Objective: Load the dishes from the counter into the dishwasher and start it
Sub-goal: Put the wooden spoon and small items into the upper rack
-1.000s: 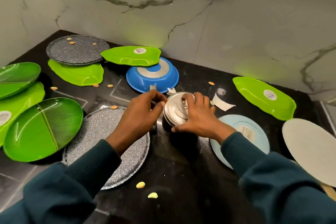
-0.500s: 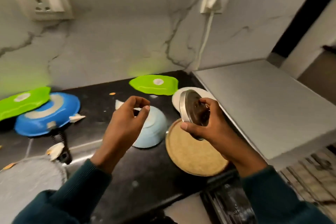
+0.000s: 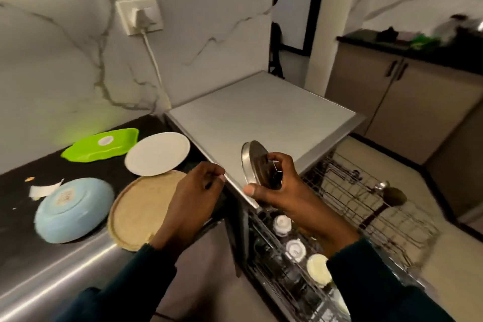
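Steel and held on edge, the small plate (image 3: 254, 165) was pinched by the right hand (image 3: 277, 191), thumb under its rim, above the dishwasher's (image 3: 261, 117) front corner. The left hand (image 3: 194, 196) hung beside it with fingers loosely curled, holding nothing that could be made out. A good placement would probably lower the plate upright between the rack's (image 3: 379, 206) tines. That rack carried a ladle (image 3: 386, 197); the lower basket (image 3: 271, 266) held several upturned cups (image 3: 295, 249).
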